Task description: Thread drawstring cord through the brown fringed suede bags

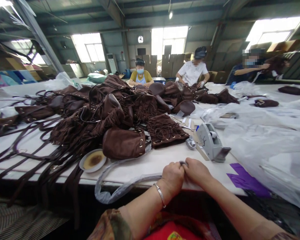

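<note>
My left hand (173, 176) and my right hand (197, 171) meet at the near edge of the white table (165, 160), both closed together on the end of a clear plastic bag (120, 190) that trails left and hangs over the table edge. A silver bangle circles my left wrist. Just beyond my hands lies a brown suede bag (123, 142), in front of a big heap of brown fringed bags and straps (95, 110). A grey tape dispenser (211, 141) stands a little right of my hands.
A small white dish (93, 160) with brown residue sits at the left front. Purple paper (247, 180) and sheets of clear plastic (270, 140) cover the right side. Three people work at the far end of the table, with cardboard boxes behind them.
</note>
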Available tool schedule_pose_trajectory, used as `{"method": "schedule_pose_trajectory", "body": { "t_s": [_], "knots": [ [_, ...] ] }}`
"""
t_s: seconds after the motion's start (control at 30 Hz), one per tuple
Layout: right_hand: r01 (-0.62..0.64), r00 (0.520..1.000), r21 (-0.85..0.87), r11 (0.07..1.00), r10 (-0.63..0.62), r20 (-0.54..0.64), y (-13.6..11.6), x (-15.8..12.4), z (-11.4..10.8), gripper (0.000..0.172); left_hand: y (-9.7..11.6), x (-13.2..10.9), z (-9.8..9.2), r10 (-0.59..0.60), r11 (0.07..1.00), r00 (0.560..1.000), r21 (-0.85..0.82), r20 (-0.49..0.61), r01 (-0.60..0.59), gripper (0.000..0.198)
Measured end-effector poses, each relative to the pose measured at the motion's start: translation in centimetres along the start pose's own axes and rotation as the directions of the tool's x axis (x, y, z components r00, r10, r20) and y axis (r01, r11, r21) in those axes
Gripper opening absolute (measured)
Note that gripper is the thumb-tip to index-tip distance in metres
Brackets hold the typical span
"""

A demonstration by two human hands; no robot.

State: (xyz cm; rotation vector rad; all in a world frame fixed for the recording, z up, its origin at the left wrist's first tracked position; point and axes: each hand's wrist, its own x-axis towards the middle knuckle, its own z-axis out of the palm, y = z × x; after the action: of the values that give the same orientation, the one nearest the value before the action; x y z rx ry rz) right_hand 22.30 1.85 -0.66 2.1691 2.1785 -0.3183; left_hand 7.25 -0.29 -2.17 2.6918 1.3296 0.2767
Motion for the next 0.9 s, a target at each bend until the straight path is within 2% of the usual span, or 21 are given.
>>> {"method": "schedule_pose_trajectory", "body": {
  "t_s": [0.07,0.13,0.23,0.3,0.33,0.37,0.47,0.53,0.6,0.63,0.7,0.8,0.9],
  "knots": [
    [0.077,0.997,-0.022,0.997,-0.077,0.005,0.3,0.1,-0.1,0.025,-0.2,0.1,-0.3,0.028,1.000,0.999,0.002,0.017,-0.028,0.020],
    [0.228,0.973,-0.047,0.972,-0.227,0.027,0.9,0.5,-0.6,0.025,-1.2,0.1,-0.9,0.067,0.997,0.995,0.020,0.070,-0.069,0.019],
    [0.454,0.890,-0.065,0.889,-0.449,0.081,1.9,1.2,-1.4,0.023,-2.9,0.1,-2.0,0.116,0.991,0.982,0.055,0.149,-0.125,0.022],
    [0.528,0.848,-0.064,0.847,-0.521,0.096,2.3,1.5,-1.6,0.021,-3.4,0.2,-2.3,0.142,0.986,0.975,0.059,0.172,-0.154,0.021],
    [0.526,0.850,-0.060,0.849,-0.520,0.087,2.2,1.5,-1.6,0.021,-3.4,0.3,-2.2,0.147,0.986,0.974,0.054,0.174,-0.159,0.020],
    [0.489,0.872,-0.052,0.871,-0.486,0.064,2.1,1.5,-1.5,0.023,-3.2,0.4,-2.1,0.143,0.987,0.976,0.047,0.165,-0.152,0.020],
    [0.222,0.974,0.012,0.975,-0.221,-0.042,1.3,1.0,-0.7,0.031,-1.7,0.4,-1.0,0.073,0.997,0.994,0.022,0.083,-0.075,0.022],
    [0.059,0.997,0.057,0.997,-0.055,-0.060,0.8,0.6,-0.2,0.034,-0.5,0.5,-0.4,0.017,1.000,0.999,0.003,0.040,-0.017,0.023],
    [0.016,0.999,0.081,0.997,-0.013,-0.045,0.7,0.4,0.2,0.028,0.2,0.6,-0.2,-0.008,1.000,0.999,-0.004,0.031,0.008,0.023],
    [0.041,0.998,0.090,0.995,-0.038,-0.040,0.9,0.5,0.4,0.025,0.4,0.7,-0.2,-0.005,1.000,0.999,-0.004,0.034,0.005,0.023],
    [0.174,0.985,0.117,0.978,-0.170,-0.042,1.6,0.8,0.4,0.023,0.1,0.8,-0.7,0.029,1.000,0.998,0.000,0.059,-0.029,0.021],
    [0.428,0.903,0.158,0.890,-0.430,-0.022,3.1,1.7,-0.1,0.024,-1.2,0.7,-1.7,0.076,0.997,0.987,0.006,0.144,-0.078,0.016],
    [0.553,0.828,0.135,0.822,-0.560,0.021,3.7,2.2,-0.6,0.024,-2.5,0.6,-2.5,0.076,0.996,0.977,0.029,0.199,-0.083,0.020]
  ]
}}
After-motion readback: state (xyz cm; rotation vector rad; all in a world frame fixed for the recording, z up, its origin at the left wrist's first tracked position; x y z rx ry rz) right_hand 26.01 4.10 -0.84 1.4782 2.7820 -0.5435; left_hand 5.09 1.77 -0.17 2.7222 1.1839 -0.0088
